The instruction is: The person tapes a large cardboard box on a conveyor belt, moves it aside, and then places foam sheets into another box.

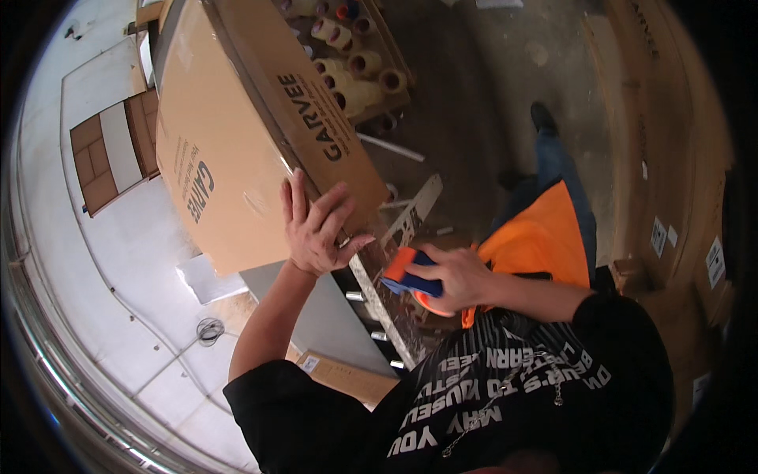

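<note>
A large brown cardboard box (229, 134) with dark printing stands at the upper left, a seam running along its edge with shiny clear tape on it. My left hand (317, 235) lies with spread fingers on the box's near corner, across that edge. In my right hand (462, 278) is a blue and orange tape dispenser (420, 272). It is apart from the box, a little to the right of the box's near end. My fingers wrap round the dispenser and partly hide it.
Beneath the box's near end runs a worn metal conveyor frame (383, 308) with rollers. Several tape rolls (365, 63) sit in a carton beyond the box. Tall cardboard boxes (671, 166) stand at the right. Orange cloth (545, 241) hangs by my waist. A flat carton (347, 379) lies below the conveyor.
</note>
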`<state>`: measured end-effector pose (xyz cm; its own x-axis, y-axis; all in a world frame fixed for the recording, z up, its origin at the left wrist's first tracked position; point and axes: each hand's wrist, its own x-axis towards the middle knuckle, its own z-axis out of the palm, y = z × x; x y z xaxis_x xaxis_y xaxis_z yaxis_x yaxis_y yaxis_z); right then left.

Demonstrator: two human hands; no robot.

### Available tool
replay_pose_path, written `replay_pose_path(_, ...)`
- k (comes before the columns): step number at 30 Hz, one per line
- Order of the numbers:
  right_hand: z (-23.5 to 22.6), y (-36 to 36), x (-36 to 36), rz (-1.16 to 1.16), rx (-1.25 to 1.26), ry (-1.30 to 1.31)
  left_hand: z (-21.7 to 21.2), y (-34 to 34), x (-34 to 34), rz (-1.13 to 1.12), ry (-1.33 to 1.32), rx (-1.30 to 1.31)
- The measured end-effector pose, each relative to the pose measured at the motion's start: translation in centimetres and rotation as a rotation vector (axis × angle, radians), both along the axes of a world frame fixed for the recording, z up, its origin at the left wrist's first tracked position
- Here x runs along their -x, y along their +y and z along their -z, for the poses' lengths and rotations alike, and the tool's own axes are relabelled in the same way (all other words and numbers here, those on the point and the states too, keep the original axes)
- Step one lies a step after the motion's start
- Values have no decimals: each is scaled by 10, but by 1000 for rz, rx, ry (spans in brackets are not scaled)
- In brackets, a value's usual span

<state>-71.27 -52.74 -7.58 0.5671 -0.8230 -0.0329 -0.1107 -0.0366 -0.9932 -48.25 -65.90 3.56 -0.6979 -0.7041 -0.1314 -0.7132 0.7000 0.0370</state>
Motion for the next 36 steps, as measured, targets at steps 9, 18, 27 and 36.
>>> replay_pose_path(9, 44, -25, -28, -687, -44, 63, 12, 12, -1, 8, 20, 51)
replay_pose_path(18, 39, -77, 8, -230, -92, -132, 6, 25, -16, 22, 24, 110)
replay_pose_path(27, -18, -47, -104, -949, 287, -4, 2, 17, -5, 134, -61, -3)
replay_pose_path(36, 60, -343, 104, -102, -70, -47, 25, -292, 0, -106, -268, -19)
